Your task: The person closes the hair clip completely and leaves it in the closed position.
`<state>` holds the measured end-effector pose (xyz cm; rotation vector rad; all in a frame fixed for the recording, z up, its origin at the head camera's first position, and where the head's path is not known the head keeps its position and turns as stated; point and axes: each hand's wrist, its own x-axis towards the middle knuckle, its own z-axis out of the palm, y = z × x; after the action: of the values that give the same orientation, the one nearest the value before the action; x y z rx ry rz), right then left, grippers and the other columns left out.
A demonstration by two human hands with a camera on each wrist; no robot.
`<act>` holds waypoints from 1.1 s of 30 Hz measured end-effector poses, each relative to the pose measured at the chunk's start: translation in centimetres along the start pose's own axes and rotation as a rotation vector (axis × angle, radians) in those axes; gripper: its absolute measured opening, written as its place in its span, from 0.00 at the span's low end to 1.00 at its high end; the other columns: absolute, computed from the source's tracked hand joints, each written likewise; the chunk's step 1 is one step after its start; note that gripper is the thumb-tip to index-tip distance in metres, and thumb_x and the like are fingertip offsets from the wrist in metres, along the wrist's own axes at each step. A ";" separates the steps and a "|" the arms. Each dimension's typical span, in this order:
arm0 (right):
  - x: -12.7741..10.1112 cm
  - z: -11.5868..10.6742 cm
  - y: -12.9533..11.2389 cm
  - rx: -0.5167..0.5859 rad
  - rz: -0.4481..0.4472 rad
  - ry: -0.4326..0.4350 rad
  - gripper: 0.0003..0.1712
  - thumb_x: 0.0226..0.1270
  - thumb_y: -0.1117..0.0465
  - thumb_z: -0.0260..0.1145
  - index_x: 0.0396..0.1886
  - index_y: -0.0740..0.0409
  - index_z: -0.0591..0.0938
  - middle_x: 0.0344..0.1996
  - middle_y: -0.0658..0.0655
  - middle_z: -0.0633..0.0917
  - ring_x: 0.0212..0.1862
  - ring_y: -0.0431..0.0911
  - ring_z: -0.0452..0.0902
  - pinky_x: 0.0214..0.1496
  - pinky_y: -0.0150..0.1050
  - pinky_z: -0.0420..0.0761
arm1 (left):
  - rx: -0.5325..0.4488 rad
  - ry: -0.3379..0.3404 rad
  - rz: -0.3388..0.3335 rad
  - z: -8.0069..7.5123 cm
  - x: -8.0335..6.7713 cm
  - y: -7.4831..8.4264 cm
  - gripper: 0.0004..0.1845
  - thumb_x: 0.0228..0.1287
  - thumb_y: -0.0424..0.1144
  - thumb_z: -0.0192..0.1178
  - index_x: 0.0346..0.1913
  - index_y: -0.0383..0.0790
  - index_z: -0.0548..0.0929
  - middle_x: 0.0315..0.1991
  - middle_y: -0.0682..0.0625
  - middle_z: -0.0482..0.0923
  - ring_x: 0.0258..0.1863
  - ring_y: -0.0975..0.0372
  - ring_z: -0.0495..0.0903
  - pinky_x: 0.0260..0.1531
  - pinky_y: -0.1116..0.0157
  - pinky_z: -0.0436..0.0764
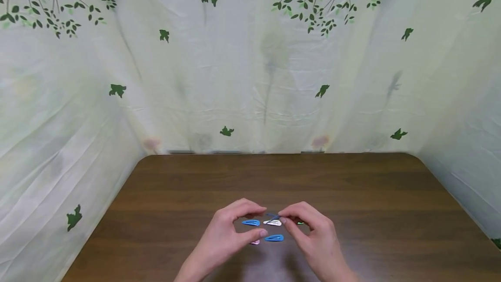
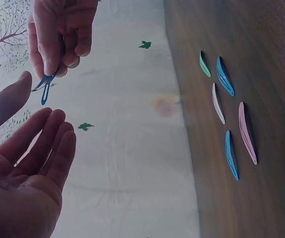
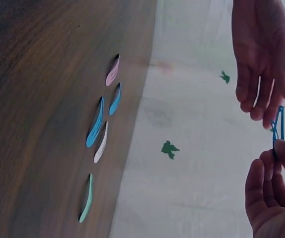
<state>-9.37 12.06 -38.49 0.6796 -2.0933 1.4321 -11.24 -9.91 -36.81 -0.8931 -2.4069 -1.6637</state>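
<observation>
My right hand (image 1: 313, 232) pinches a blue snap hair clip (image 3: 281, 124) between thumb and fingertips, above the table. The clip's two parts stand spread apart. Facing it, my left hand (image 1: 228, 227) holds nothing, its thumb and fingers wide apart around the clip's free end. Beneath the hands lie more snap clips: a blue one (image 1: 251, 222), a white one (image 1: 275, 223), a second blue one (image 1: 274, 238), a pink one (image 2: 248, 134) and a green one (image 3: 86, 201). In the head view, the hands partly cover the pink and green clips.
The clips lie on a brown wood-grain table (image 1: 176, 177) with rounded far corners. A pale curtain (image 1: 235, 99) printed with leafy branches and green birds hangs behind the table and along both sides.
</observation>
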 end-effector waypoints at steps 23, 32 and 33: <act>0.3 1.5 -2.2 0.070 -0.172 0.072 0.21 0.46 0.83 0.72 0.39 0.61 0.86 0.32 0.52 0.84 0.32 0.42 0.79 0.36 0.27 0.78 | 0.008 0.200 0.056 1.1 0.1 -0.3 0.06 0.57 0.36 0.72 0.36 0.52 0.89 0.34 0.61 0.84 0.36 0.64 0.82 0.36 0.67 0.79; 0.1 1.4 -1.7 0.112 -0.121 0.066 0.18 0.50 0.82 0.72 0.39 0.61 0.86 0.31 0.54 0.84 0.33 0.42 0.79 0.38 0.27 0.78 | 0.047 0.204 0.174 1.1 0.1 -0.5 0.06 0.56 0.32 0.72 0.32 0.48 0.88 0.31 0.59 0.83 0.32 0.66 0.81 0.33 0.69 0.77; 0.0 1.4 -1.5 0.118 -0.112 0.063 0.18 0.50 0.81 0.72 0.39 0.60 0.86 0.31 0.54 0.84 0.33 0.42 0.79 0.39 0.27 0.78 | 0.049 0.200 0.183 1.1 0.1 -0.5 0.05 0.56 0.33 0.72 0.32 0.48 0.88 0.31 0.59 0.83 0.32 0.66 0.81 0.32 0.68 0.77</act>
<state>-8.61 10.25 -37.94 0.7746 -1.9043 1.5037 -11.29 -9.07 -37.65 -0.8648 -2.1556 -1.5419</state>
